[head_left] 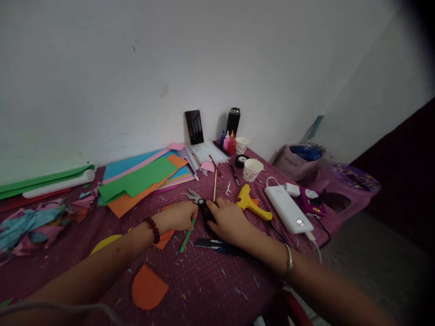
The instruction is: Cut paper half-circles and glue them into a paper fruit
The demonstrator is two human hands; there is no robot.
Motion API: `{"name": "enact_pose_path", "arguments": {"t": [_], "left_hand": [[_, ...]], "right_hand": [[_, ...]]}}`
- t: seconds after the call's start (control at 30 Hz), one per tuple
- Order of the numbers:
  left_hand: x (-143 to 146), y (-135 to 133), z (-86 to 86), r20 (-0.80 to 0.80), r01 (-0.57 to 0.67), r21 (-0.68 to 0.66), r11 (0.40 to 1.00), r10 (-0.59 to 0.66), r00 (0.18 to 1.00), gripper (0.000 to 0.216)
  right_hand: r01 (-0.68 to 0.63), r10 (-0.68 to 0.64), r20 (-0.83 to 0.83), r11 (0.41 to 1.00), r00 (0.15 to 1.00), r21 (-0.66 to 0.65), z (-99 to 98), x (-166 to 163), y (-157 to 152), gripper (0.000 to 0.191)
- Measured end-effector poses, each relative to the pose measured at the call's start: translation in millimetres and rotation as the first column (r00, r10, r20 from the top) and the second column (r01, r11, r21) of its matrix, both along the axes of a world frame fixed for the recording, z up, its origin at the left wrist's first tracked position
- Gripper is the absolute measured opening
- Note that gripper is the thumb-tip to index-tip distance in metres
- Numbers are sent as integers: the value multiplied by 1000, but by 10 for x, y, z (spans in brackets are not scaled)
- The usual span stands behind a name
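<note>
My left hand [183, 215], a dark red bead bracelet on its wrist, is closed with a narrow green paper strip [185, 242] between its fingers. The strip's lower end points down toward the tablecloth. Just to the right, my right hand [228, 221] is curled over the black handles of a pair of pliers [202, 204]. The metal jaws point up and left, spread slightly apart. Part of the handles is hidden under my fingers. Below my right hand lies a flat dark tool [208, 243] with a blue part, its kind unclear. An orange paper piece [165, 239] lies partly under my left hand.
A yellow glue gun [253, 203] and a white power bank [287, 209] with cables lie on the right. Paper cups [253, 170], paint bottles [231, 143] and a black phone [194, 127] are behind. Colored paper sheets [146, 179] and a cut orange piece [148, 288] lie left.
</note>
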State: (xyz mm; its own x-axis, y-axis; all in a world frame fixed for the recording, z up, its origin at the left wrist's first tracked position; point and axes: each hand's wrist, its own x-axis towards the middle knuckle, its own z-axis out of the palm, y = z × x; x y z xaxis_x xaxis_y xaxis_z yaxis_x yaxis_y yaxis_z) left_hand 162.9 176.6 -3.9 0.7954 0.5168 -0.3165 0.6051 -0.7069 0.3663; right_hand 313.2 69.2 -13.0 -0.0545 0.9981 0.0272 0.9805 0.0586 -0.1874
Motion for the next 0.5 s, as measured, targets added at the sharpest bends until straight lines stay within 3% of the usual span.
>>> {"name": "enact_pose_path", "arguments": {"t": [0.17, 0.27, 0.33, 0.37, 0.43, 0.5], "left_hand": [[-89, -73, 80, 132, -103, -53, 993, 109, 985, 15], [-241, -247, 263, 318, -211, -71, 975, 223, 921, 5], [-371, -433, 363, 423, -254, -105, 962, 274, 864, 8], [-442, -536, 388, 482, -263, -146, 954, 301, 823, 10], [-596, -729, 379, 615, -319, -340, 884, 466, 636, 11], [-765, -867, 324, 621, -377, -456, 806, 592, 515, 11]], "right_hand": [[19, -16, -50, 998, 999, 62, 85, 16, -71, 43], [5, 11, -120, 991, 993, 135, 203, -62, -238, 36], [-63, 107, -265, 984, 958, 169, 266, -201, -379, 30], [-115, 172, -365, 978, 915, 172, 284, -281, -436, 26], [-221, 256, -490, 967, 833, 129, 296, -397, -482, 19], [-233, 227, -464, 971, 856, 45, 289, -376, -407, 14]]}}
